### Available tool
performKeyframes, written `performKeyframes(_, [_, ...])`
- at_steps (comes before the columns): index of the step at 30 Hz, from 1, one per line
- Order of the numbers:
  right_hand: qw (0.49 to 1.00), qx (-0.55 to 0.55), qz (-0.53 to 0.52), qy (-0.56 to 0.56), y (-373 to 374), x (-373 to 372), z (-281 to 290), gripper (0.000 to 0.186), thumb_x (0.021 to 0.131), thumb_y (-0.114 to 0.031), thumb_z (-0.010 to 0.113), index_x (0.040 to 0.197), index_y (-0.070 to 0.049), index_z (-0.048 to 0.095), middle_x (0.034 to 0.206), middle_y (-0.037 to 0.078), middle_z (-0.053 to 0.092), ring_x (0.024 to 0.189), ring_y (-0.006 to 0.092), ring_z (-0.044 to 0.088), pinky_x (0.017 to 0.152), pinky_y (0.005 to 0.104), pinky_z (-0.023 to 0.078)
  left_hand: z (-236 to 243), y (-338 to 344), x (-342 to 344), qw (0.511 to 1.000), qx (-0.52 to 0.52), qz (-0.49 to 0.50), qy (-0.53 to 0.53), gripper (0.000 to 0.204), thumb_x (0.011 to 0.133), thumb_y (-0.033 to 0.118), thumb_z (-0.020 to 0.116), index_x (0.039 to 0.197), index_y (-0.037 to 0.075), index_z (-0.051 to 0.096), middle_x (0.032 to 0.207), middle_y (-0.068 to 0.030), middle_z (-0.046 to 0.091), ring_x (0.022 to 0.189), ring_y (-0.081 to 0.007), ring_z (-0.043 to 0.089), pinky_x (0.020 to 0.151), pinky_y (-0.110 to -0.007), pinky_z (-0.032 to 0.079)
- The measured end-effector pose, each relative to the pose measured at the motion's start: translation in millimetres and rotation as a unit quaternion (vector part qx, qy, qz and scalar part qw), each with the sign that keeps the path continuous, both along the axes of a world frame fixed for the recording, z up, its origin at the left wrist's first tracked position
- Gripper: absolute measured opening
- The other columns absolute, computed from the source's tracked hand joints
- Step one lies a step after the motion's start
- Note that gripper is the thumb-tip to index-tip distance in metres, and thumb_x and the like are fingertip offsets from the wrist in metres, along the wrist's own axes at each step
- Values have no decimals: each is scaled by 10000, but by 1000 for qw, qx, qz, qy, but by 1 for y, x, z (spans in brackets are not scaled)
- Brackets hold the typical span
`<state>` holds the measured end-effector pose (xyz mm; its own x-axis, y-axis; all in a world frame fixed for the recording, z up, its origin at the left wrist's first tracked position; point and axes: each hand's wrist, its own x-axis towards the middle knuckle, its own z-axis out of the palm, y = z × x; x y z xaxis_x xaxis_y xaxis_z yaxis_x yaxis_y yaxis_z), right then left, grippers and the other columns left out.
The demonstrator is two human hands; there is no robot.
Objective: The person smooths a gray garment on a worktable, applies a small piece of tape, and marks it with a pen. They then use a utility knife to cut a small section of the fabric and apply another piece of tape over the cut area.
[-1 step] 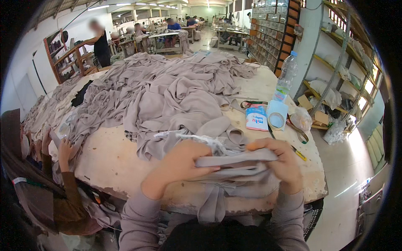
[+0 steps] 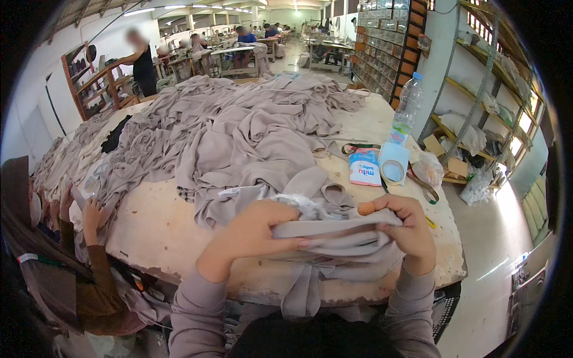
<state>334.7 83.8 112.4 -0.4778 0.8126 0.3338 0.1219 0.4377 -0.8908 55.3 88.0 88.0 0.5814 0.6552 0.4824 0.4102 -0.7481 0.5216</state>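
At the far left, a co-worker's hands (image 2: pixel 91 218) are raised at a length of grey cloth near the table's edge. A large heap of grey fabric (image 2: pixel 256 128) covers the middle of the table (image 2: pixel 149 232). My left hand (image 2: pixel 248 235) is closed in a pinch: thumb extended along the front, fingers curled behind, gripping the folded grey cloth (image 2: pixel 340 230) between them. This cloth spans both my hands above the table's near edge; one strip of it hangs downward. Behind it lies a white tangle (image 2: pixel 304 206), blurred in detail. Farther back stand, in order, a blue-and-white packet (image 2: pixel 364 167), a roll of tape (image 2: pixel 382 171) and a clear bottle (image 2: pixel 407 98). My right hand (image 2: pixel 412 230) is likewise bent, its fingers clasping the cloth's right end; an orange covering (image 2: pixel 365 208) shows at one fingertip. Just beside it, a small yellow item (image 2: pixel 431 222) is partly hidden.
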Motion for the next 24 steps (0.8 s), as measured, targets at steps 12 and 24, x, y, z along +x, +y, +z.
performKeyframes(12, [926, -166, -251, 228, 69, 51, -89, 292, 868, -250, 565, 951, 25, 615, 888, 61, 641, 783, 135, 596, 742, 248, 455, -69, 67, -24, 903, -273, -39, -330, 262, 750, 202, 677, 870, -2, 564, 764, 9, 527, 714, -112, 489, 618, -264, 387])
performKeyframes(24, [925, -241, -204, 210, 58, 46, -85, 287, 838, -246, 605, 849, 38, 644, 813, 80, 658, 686, 118, 606, 646, 231, 464, -89, 67, -24, 805, -357, 40, -471, 203, 792, 77, 636, 745, 140, 449, 709, 51, 505, 610, -26, 428, 548, -185, 332])
